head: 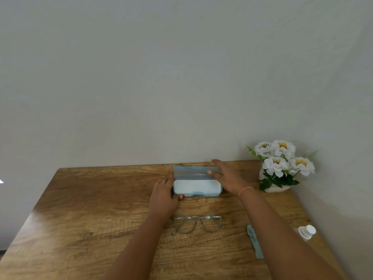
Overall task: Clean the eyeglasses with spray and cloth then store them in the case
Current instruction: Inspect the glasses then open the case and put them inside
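A light blue eyeglass case [196, 186] stands open at the far middle of the wooden table [90, 209], its pale lining showing. My left hand [164, 194] grips the case's left end. My right hand [228, 176] holds the raised lid at its right end, thumb on the lid's front. Clear-framed eyeglasses [198, 223] lie folded on the table nearer to me, between my forearms. A blue-grey cloth [254, 242] lies right of the glasses, partly hidden by my right forearm. The spray bottle [306, 232] with a white cap stands at the right edge.
A white vase of white flowers [279, 168] stands at the far right corner against the wall. The wall runs directly behind the case. The table's left and right edges slant inward toward the far side.
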